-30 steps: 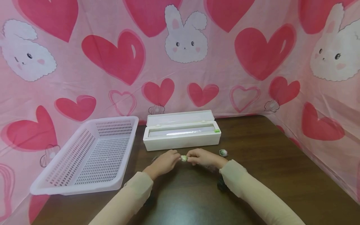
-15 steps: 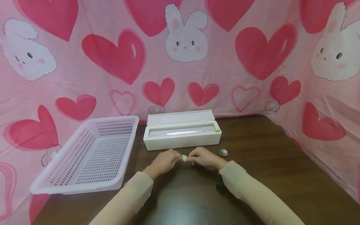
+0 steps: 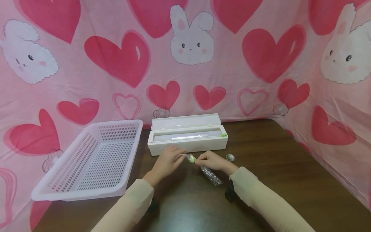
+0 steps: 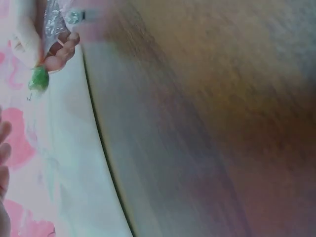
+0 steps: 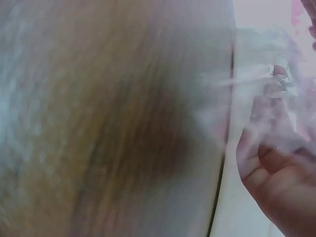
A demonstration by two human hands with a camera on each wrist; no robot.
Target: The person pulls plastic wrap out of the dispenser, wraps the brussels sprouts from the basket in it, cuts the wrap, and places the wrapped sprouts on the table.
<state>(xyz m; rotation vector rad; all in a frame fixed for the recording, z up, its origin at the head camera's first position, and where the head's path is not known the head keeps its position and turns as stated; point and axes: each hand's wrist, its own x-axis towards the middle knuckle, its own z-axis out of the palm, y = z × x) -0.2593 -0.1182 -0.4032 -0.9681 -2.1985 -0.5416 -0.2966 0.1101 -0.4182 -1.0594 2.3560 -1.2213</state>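
Note:
Between the hands is a small pale-green lump [image 3: 191,158] in clear plastic wrap; its kind is not plain. In the left wrist view the green lump [image 4: 38,79] hangs just beyond the right fingertips. My left hand [image 3: 168,161] pinches one end of the wrap, with its fingertips up and left of the lump. Thumb and fingers of my right hand [image 3: 213,160] pinch the wrap at the lump's other side. A crinkled tail of plastic wrap [image 3: 211,176] trails below that hand, and film blurs over the right hand [image 5: 281,173] in the right wrist view.
Behind the hands stands a white plastic wrap dispenser [image 3: 188,147], lid raised, with a green slider [image 3: 223,135]. A second small wrapped ball [image 3: 230,157] lies right of the right hand. At left sits a white perforated basket [image 3: 123,180] on the dark wooden table [image 3: 275,167].
My left hand has moved up and slightly left, drawing the wrap out from the lump, which now tilts. The film tail under my right hand has come into clear view.

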